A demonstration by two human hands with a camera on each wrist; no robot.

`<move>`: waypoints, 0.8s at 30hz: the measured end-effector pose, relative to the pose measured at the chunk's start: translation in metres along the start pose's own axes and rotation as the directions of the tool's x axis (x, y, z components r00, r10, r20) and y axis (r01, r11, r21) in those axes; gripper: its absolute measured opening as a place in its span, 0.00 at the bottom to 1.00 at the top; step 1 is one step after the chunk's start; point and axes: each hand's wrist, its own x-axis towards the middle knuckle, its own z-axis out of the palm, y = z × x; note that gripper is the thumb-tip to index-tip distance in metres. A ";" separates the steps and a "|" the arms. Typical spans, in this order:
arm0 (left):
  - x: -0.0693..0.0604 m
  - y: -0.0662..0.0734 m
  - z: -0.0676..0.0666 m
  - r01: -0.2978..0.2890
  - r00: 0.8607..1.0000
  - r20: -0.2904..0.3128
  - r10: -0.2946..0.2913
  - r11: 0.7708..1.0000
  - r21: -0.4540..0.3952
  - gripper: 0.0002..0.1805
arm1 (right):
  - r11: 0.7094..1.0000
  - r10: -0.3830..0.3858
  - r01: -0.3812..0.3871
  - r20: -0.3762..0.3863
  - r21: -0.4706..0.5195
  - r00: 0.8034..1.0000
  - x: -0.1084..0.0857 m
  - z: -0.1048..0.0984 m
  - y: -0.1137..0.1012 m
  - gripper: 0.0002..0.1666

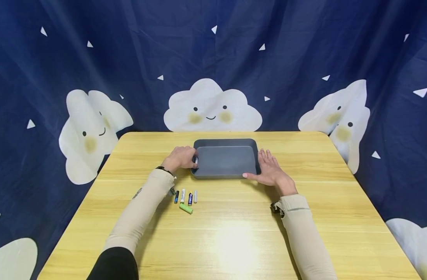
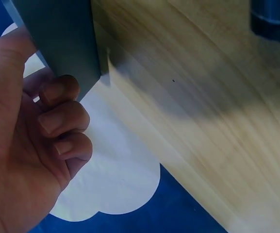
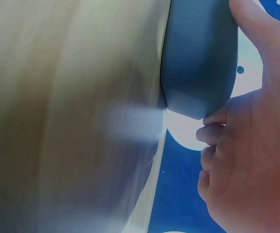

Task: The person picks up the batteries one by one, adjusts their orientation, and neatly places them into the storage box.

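Observation:
A dark grey rectangular tray (image 1: 224, 175) rests on the wooden table, its inside facing up. At its left end my left hand (image 1: 181, 158) grips the wall, thumb over the rim and fingers curled against the outside, as the left wrist view shows. A small pale patch shows between thumb and fingers; what it is I cannot tell. Against the right end lies my right hand (image 1: 268, 171), fingers extended along the outside and thumb at the near corner. Nearer me are several batteries: a green battery (image 1: 186, 209), a blue battery (image 1: 190, 199), a white battery (image 1: 183, 196).
Beside those lie a dark battery (image 1: 176, 196) and a pale slim battery (image 1: 195, 196), close to the left forearm. The wooden table (image 1: 325, 217) ends at a dark blue curtain (image 1: 143, 58) with cloud faces, hanging behind and at both sides.

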 end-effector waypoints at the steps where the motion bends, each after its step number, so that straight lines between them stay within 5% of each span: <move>1: -0.001 -0.001 0.000 0.002 1.000 -0.005 -0.002 1.000 -0.013 0.22 | 1.000 0.002 -0.002 0.002 0.003 1.000 0.000 0.000 0.000 0.75; 7: -0.014 -0.007 -0.009 -0.004 0.998 -0.070 -0.006 0.990 -0.140 0.30 | 1.000 0.004 -0.004 0.001 0.001 1.000 0.000 -0.001 0.001 0.75; 17: -0.058 -0.032 -0.022 -0.035 0.977 -0.213 -0.016 0.972 -0.234 0.26 | 1.000 0.003 -0.003 0.003 -0.007 1.000 0.003 -0.004 -0.001 0.74; 24: -0.099 -0.047 -0.011 -0.020 0.971 -0.236 -0.044 0.965 -0.261 0.25 | 1.000 0.003 -0.003 0.008 -0.004 1.000 0.001 -0.003 -0.001 0.74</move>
